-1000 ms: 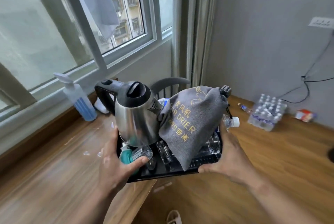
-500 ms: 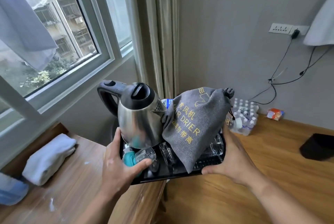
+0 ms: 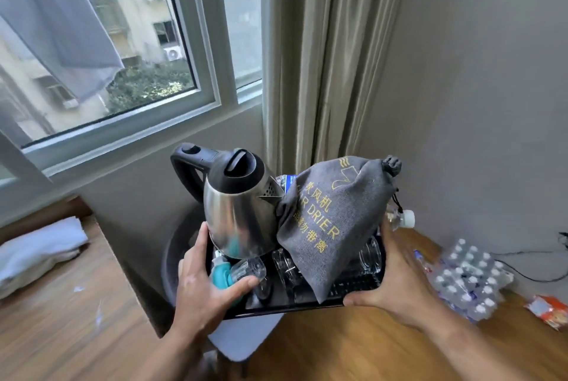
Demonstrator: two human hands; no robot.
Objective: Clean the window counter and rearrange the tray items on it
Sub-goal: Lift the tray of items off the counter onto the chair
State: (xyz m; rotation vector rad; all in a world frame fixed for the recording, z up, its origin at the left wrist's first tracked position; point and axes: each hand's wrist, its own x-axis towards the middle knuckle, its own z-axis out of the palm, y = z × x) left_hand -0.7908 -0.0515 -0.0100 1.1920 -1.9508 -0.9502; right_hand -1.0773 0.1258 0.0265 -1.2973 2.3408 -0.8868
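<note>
While the black tray (image 3: 292, 308) hangs in the air just past the end of the wooden counter (image 3: 61, 334), the left hand (image 3: 203, 291) grips its left edge, thumb curled over the rim, and the right hand (image 3: 396, 291) grips its right edge. It carries a steel kettle (image 3: 239, 214), a grey bag (image 3: 332, 220) and glasses (image 3: 368, 254).

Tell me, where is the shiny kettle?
In the head view, the kettle stands on the left side of the black tray, beside the grey bag, just above the left hand.
</note>
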